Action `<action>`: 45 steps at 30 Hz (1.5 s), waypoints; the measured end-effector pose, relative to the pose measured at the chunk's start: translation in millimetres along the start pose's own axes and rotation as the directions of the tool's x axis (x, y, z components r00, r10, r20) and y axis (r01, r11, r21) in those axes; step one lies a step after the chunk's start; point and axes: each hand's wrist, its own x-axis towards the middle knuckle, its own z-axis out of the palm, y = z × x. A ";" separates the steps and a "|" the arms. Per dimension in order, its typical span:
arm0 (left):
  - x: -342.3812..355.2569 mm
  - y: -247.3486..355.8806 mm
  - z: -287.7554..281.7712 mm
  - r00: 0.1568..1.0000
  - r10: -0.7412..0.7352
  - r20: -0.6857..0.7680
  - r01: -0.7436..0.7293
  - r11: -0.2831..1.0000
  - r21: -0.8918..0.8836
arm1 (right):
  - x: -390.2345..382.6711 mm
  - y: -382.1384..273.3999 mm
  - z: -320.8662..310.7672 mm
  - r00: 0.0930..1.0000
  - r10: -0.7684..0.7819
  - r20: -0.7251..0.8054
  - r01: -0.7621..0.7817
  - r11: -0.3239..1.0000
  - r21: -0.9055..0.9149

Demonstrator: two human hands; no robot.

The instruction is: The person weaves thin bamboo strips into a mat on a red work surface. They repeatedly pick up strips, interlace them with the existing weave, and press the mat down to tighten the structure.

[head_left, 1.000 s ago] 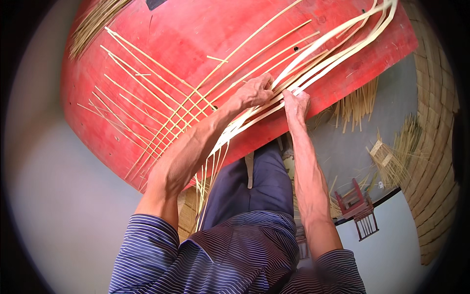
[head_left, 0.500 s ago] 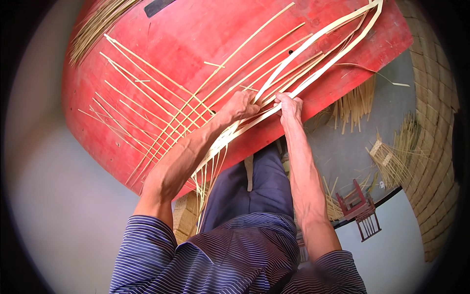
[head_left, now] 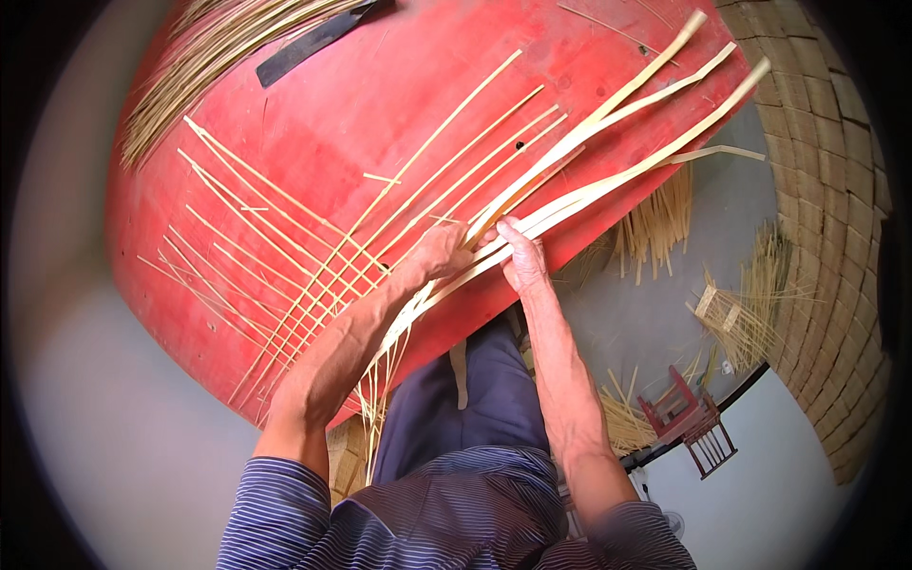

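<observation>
Long pale bamboo strips (head_left: pixel 576 198) run slantwise over the red board (head_left: pixel 427 104), fanning out at the upper right. Their lower ends hang past the board's near edge. My left hand (head_left: pixel 445 251) is closed on the bundle, its fingertips partly hidden by the strips. Just to its right, my right hand (head_left: pixel 522 258) pinches the same strips, thumb on top. Left of my hands lies an open lattice of thin crossed strips (head_left: pixel 321 279), flat on the board, with my left forearm passing over its near corner.
At the board's far left lie a sheaf of thin strips (head_left: pixel 204 71) and a dark flat blade (head_left: pixel 309 47). On the floor to the right are bundled strips (head_left: pixel 655 223), a small woven frame (head_left: pixel 719 309) and a dark red chair (head_left: pixel 686 410). Stacked woven matting (head_left: pixel 807 142) curves along the right.
The pale strips' far ends, bent together in a loop before, are now spread apart. Both hands stay on the bundle. The whole view has shifted, showing more of the dark blade.
</observation>
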 end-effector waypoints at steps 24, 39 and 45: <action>31.1 53.8 -58.0 0.871 0.407 -0.275 -0.262 0.859 0.440 | 6.4 7.5 -9.5 0.990 0.112 0.086 -0.124 0.981 0.146; -133.4 -158.5 -86.2 0.567 -0.264 -0.780 -0.262 0.841 -0.474 | 7.1 5.6 -14.0 0.988 0.117 0.101 -0.128 0.985 0.116; -113.3 -188.0 -80.2 0.561 -0.437 -0.703 -0.365 0.632 -0.684 | -0.6 2.7 -3.8 0.994 0.106 0.020 -0.108 0.982 0.157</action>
